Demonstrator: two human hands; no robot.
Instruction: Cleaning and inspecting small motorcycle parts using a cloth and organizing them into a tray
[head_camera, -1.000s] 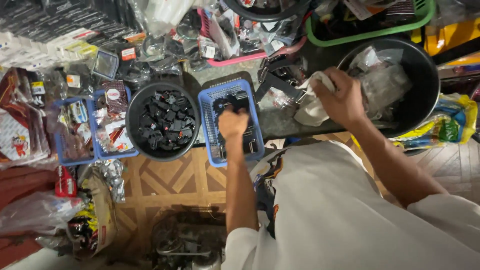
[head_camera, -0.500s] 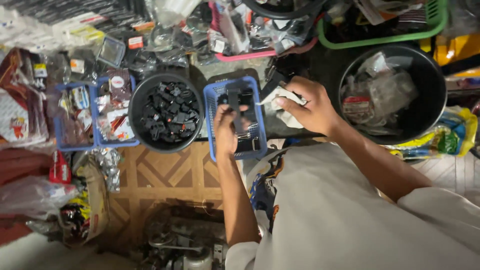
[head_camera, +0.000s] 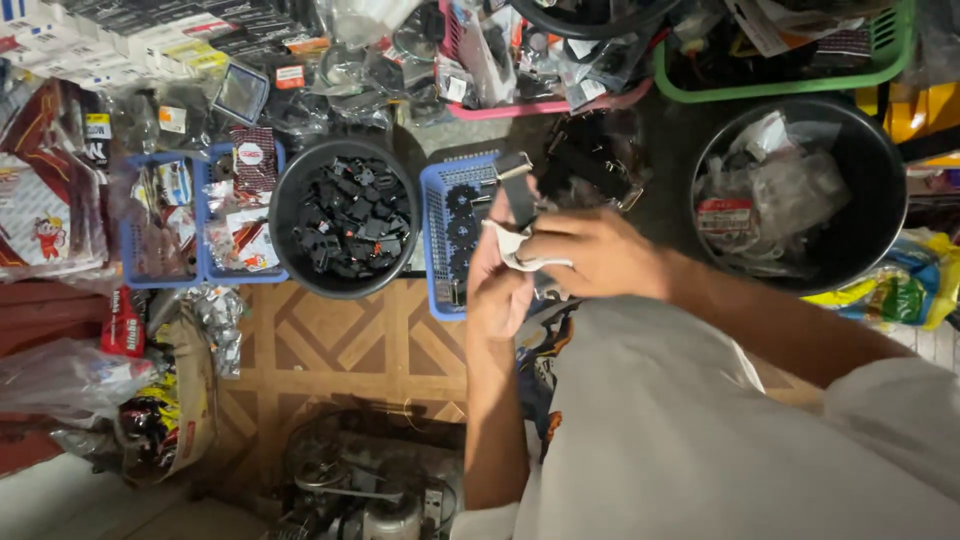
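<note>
Both hands (head_camera: 545, 265) closed around a dark part (head_camera: 517, 195) and white wrapper (head_camera: 515, 250), its lower end hidden.

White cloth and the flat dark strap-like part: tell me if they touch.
Touching. The head view shows the white cloth wrapped against the flat dark part's lower end, between both hands.

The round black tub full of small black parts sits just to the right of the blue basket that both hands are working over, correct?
Not quite. In the head view the round black tub of small black parts sits just to the left of the blue basket, not the right. The left hand and right hand do meet over that basket.
</note>
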